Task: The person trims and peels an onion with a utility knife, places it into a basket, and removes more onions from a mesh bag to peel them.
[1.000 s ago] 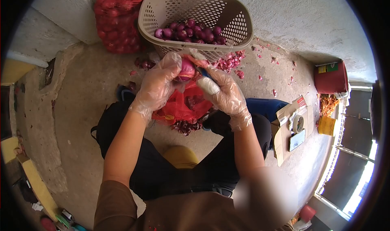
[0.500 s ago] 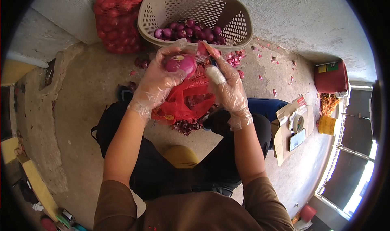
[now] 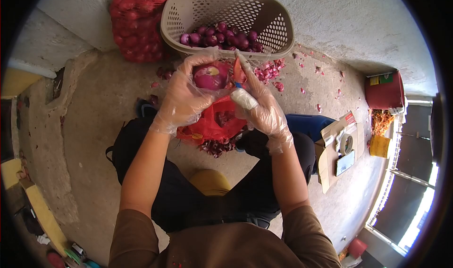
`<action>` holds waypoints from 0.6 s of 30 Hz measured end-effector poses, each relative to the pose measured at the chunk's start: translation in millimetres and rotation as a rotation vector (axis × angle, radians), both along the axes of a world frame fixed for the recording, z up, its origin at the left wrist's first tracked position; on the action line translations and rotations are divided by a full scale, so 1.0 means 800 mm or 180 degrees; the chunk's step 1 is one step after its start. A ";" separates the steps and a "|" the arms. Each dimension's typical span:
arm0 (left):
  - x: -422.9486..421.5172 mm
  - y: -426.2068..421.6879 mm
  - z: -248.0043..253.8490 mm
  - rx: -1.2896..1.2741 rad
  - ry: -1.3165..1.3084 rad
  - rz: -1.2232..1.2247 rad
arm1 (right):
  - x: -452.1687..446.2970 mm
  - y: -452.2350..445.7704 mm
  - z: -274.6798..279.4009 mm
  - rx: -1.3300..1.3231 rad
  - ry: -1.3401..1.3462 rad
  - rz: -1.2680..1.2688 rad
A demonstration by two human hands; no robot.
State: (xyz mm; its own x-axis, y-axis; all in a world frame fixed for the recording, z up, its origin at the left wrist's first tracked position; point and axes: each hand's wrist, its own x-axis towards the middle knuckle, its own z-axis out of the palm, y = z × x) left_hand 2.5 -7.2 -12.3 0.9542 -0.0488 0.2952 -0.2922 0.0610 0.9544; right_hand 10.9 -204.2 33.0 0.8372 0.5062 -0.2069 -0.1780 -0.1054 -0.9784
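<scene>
My left hand [image 3: 185,96], in a clear plastic glove, is wrapped round a red onion [image 3: 210,76] with a pale spot on its upper side. Beside it my right hand [image 3: 262,103], gloved too and with white wrapping on the thumb, grips a small tool with a blue part [image 3: 238,84]; most of the tool is hidden. A reddish piece of onion skin [image 3: 239,72] lies against the fingers. Beneath both hands is a red mesh bag [image 3: 219,119] with onion skins around it. Just beyond them, a beige basket [image 3: 226,55] holds several purple onions [image 3: 221,37].
A full red mesh sack [image 3: 139,25] stands left of the basket. Loose skins [image 3: 270,71] lie on the floor. At the right are cardboard [image 3: 325,166] with a tape roll [image 3: 346,144] and a phone [image 3: 345,162], a red bucket [image 3: 383,91] and a yellow container [image 3: 380,146].
The onion has moved away from my right hand's fingertips since the first frame and its pale spot has turned into view. My right hand has shifted slightly back toward the onion.
</scene>
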 end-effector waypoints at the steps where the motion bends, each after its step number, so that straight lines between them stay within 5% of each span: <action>1: -0.002 0.001 -0.001 0.0152 0.0043 -0.0001 | -0.001 -0.001 0.003 -0.0249 0.0093 0.0013; 6: -0.003 -0.002 0.000 0.0059 0.0035 -0.0098 | 0.000 0.008 0.011 -0.0448 0.0207 -0.0146; 18: -0.007 0.003 0.005 -0.2375 0.1579 -0.0850 | 0.007 -0.001 -0.001 -0.0481 0.0448 -0.0482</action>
State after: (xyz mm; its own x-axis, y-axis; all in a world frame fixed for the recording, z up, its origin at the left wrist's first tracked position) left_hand -2.9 -4.4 -8.2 0.9641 -0.2464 -0.0995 0.2501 0.7147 0.6532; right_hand 16.2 -205.1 32.0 0.8587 0.3318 -0.3905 -0.3362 -0.2103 -0.9180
